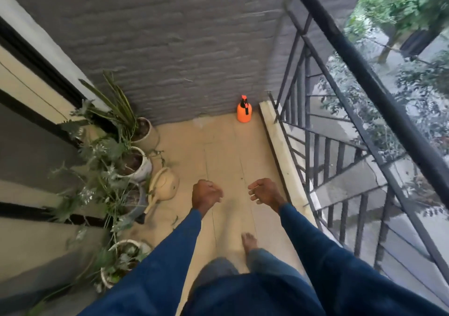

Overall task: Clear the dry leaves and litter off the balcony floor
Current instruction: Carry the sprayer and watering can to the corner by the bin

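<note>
Person is standing barefoot on balcony floor point(226, 155). Left hand point(206, 193) is hovering clenched, nothing showing in it; right hand point(264, 191) is hanging loosely curled, empty.

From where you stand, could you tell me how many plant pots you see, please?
4, along the left side: the farthest pot by the grey wall, a white pot next, a leaf-covered pot beside the watering can, then the nearest pot. Foliage may hide others.
</note>
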`<action>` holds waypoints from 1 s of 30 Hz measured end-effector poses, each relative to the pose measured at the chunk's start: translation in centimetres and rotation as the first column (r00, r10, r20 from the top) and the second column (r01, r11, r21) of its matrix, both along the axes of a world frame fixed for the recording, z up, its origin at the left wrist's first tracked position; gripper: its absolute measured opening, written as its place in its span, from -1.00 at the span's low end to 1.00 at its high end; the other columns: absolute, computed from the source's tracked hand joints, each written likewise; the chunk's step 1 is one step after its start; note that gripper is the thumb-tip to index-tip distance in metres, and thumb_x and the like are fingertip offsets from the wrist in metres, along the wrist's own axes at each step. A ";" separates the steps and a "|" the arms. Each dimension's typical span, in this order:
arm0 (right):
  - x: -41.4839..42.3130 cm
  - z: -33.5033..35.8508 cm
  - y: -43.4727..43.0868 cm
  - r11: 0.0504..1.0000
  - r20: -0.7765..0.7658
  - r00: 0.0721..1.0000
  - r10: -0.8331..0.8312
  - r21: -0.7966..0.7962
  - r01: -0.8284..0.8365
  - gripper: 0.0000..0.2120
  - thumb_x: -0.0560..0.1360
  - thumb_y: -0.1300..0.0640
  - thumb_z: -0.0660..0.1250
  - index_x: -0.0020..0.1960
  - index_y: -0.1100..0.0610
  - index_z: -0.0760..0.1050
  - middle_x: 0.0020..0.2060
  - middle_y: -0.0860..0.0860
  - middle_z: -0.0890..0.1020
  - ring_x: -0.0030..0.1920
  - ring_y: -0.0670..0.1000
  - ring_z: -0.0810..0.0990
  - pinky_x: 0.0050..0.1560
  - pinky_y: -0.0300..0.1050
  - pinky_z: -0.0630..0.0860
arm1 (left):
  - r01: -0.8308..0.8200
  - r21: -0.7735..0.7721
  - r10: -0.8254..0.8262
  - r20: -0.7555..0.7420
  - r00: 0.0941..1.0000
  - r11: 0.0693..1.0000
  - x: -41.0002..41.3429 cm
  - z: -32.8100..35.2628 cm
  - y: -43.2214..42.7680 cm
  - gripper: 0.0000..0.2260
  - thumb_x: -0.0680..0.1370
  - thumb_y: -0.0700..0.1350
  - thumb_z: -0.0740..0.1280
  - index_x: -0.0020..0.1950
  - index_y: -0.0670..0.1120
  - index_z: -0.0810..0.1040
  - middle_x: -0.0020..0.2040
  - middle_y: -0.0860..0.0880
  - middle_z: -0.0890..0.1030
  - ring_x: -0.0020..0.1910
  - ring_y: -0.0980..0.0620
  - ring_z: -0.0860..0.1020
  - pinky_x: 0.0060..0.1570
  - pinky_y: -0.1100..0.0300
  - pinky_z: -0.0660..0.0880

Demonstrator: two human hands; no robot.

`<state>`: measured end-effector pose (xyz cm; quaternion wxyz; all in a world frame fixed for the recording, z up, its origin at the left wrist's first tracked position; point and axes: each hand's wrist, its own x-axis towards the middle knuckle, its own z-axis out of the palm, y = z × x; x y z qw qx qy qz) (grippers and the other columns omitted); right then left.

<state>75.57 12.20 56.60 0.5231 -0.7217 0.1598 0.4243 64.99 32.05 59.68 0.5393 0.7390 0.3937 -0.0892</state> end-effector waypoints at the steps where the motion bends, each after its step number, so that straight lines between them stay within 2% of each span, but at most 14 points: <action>1: 2.5 0.0 0.6 0.999 -0.017 1.000 -0.007 0.035 0.008 -0.81 0.51 0.41 0.20 -0.16 0.30 0.57 -0.32 0.19 0.58 -0.51 0.04 0.54 -0.55 -0.25 0.38 | -0.012 -0.015 0.012 0.012 1.000 1.000 2.2 0.2 0.5 -0.92 0.45 -0.31 0.51 -0.23 -0.31 0.69 -0.30 -0.17 0.71 -0.36 -0.10 0.70 -0.27 0.00 0.69; 3: 5.9 0.4 1.5 0.995 -0.044 0.999 -0.022 0.097 0.026 -0.79 0.53 0.41 0.17 -0.17 0.32 0.55 -0.31 0.21 0.57 -0.49 0.07 0.54 -0.54 -0.24 0.39 | -0.053 -0.005 0.053 0.007 0.999 0.999 5.3 0.5 1.4 -0.79 0.52 -0.21 0.48 -0.25 -0.33 0.67 -0.35 -0.17 0.70 -0.37 -0.09 0.70 -0.28 0.02 0.69; 5: 9.5 0.1 2.9 0.991 -0.049 0.998 -0.026 0.128 0.032 -0.79 0.55 0.38 0.17 -0.14 0.35 0.56 -0.30 0.22 0.58 -0.43 0.10 0.55 -0.50 -0.23 0.41 | -0.049 0.010 0.049 -0.022 0.999 0.999 8.6 0.5 2.6 -0.71 0.58 -0.11 0.40 -0.27 -0.27 0.69 -0.36 -0.12 0.70 -0.36 -0.07 0.70 -0.25 0.08 0.68; 8: 15.0 -0.8 5.0 0.993 -0.009 1.000 -0.010 0.120 0.011 -0.81 0.55 0.38 0.18 -0.05 0.38 0.57 -0.26 0.25 0.59 -0.41 0.12 0.56 -0.47 -0.20 0.40 | -0.019 -0.011 0.019 -0.061 0.998 1.000 13.9 -0.3 5.0 -0.73 0.62 -0.06 0.35 -0.17 -0.20 0.69 -0.24 -0.12 0.73 -0.34 -0.05 0.68 -0.25 0.05 0.64; 11: 21.7 -2.9 8.0 0.993 0.017 0.999 -0.034 0.114 0.032 -0.84 0.56 0.39 0.20 -0.08 0.37 0.56 -0.26 0.25 0.59 -0.42 0.11 0.55 -0.49 -0.19 0.39 | 0.040 0.006 -0.039 -0.092 0.995 0.999 20.2 -2.5 8.3 -0.74 0.62 -0.07 0.33 -0.14 -0.20 0.68 -0.18 -0.15 0.73 -0.29 -0.09 0.70 -0.27 0.07 0.63; 14: 28.3 -6.0 10.9 1.000 0.112 0.994 -0.007 0.009 0.006 -0.86 0.54 0.43 0.27 -0.09 0.35 0.60 -0.22 0.25 0.63 -0.37 0.11 0.59 -0.45 -0.12 0.48 | 0.126 0.020 -0.123 -0.116 0.986 0.992 26.1 -5.6 11.6 -0.74 0.60 -0.06 0.33 -0.15 -0.20 0.68 -0.19 -0.13 0.73 -0.27 -0.08 0.72 -0.20 -0.03 0.68; 16: 32.6 -9.2 13.2 0.988 0.226 0.970 0.087 -0.143 -0.056 -0.86 0.53 0.39 0.33 -0.07 0.27 0.65 -0.13 0.21 0.69 -0.24 0.13 0.65 -0.27 -0.01 0.62 | 0.176 0.050 -0.167 -0.144 0.975 0.983 30.1 -8.4 13.6 -0.75 0.59 -0.03 0.33 -0.15 -0.15 0.69 -0.20 -0.07 0.73 -0.28 -0.02 0.72 -0.19 -0.07 0.69; 18: 36.3 -12.1 15.0 0.962 0.304 0.939 0.159 -0.263 -0.078 -0.83 0.52 0.34 0.36 -0.11 0.13 0.67 -0.03 0.13 0.70 -0.10 0.10 0.68 -0.10 0.02 0.68 | 0.195 0.080 -0.179 -0.174 0.968 0.978 33.4 -10.8 15.3 -0.76 0.58 0.00 0.32 -0.17 -0.08 0.68 -0.19 -0.03 0.72 -0.23 -0.05 0.72 -0.16 -0.08 0.69; 20: 40.7 -15.7 17.1 0.945 0.316 0.927 0.204 -0.311 -0.102 -0.82 0.52 0.34 0.34 -0.06 0.12 0.67 0.06 0.10 0.69 -0.03 0.10 0.67 -0.19 -0.19 0.60 | 0.174 0.095 -0.154 -0.186 0.970 0.980 37.0 -14.1 16.8 -0.74 0.56 0.05 0.29 -0.18 -0.06 0.66 -0.17 -0.04 0.71 -0.18 -0.09 0.71 -0.13 -0.10 0.69; 22: 44.8 -19.7 19.1 0.909 0.328 0.897 0.297 -0.384 -0.160 -0.79 0.54 0.30 0.32 0.09 0.15 0.67 0.14 0.00 0.63 0.10 0.05 0.62 -0.25 -0.47 0.36 | 0.147 0.094 -0.127 -0.193 0.973 0.985 40.2 -17.7 18.1 -0.75 0.53 0.10 0.26 -0.18 -0.01 0.62 -0.13 -0.04 0.71 -0.15 -0.10 0.71 -0.11 -0.11 0.68; 24: 48.6 -24.2 20.9 0.879 0.354 0.862 0.363 -0.438 -0.191 -0.76 0.54 0.25 0.33 0.17 0.15 0.64 0.19 -0.04 0.59 0.18 0.03 0.58 -0.23 -0.50 0.26 | 0.113 0.070 -0.098 -0.196 0.976 0.991 43.0 -21.4 19.3 -0.82 0.54 0.10 0.29 -0.15 0.05 0.59 -0.08 -0.04 0.71 -0.12 -0.11 0.71 -0.09 -0.11 0.68; 26: 52.0 -28.7 22.3 0.855 0.369 0.840 0.399 -0.481 -0.195 -0.74 0.55 0.19 0.34 0.22 0.18 0.60 0.23 0.04 0.60 0.20 0.06 0.58 -0.13 -0.41 0.28 | 0.090 0.059 -0.079 -0.171 0.982 0.994 45.8 -25.3 20.0 -0.86 0.57 0.08 0.34 -0.09 0.05 0.59 -0.04 -0.08 0.72 -0.09 -0.12 0.71 -0.08 -0.11 0.68; 28: 54.3 -32.1 23.3 0.829 0.380 0.806 0.453 -0.511 -0.225 -0.68 0.57 0.13 0.35 0.28 0.24 0.54 0.23 0.12 0.60 0.21 0.12 0.58 0.01 -0.24 0.37 | 0.076 0.076 -0.063 -0.158 0.985 0.994 47.9 -28.3 20.5 -0.80 0.60 0.10 0.34 0.00 -0.02 0.61 -0.01 -0.09 0.72 -0.07 -0.13 0.71 -0.05 -0.12 0.68; 30: 57.0 -35.5 24.3 0.810 0.387 0.780 0.492 -0.532 -0.247 -0.61 0.58 0.09 0.38 0.32 0.30 0.51 0.21 0.17 0.63 0.20 0.14 0.60 0.06 -0.20 0.41 | 0.044 0.070 -0.032 -0.164 0.986 0.997 49.9 -31.8 20.8 -0.77 0.62 0.10 0.33 0.06 -0.06 0.62 -0.01 -0.06 0.72 -0.07 -0.11 0.71 -0.03 -0.13 0.67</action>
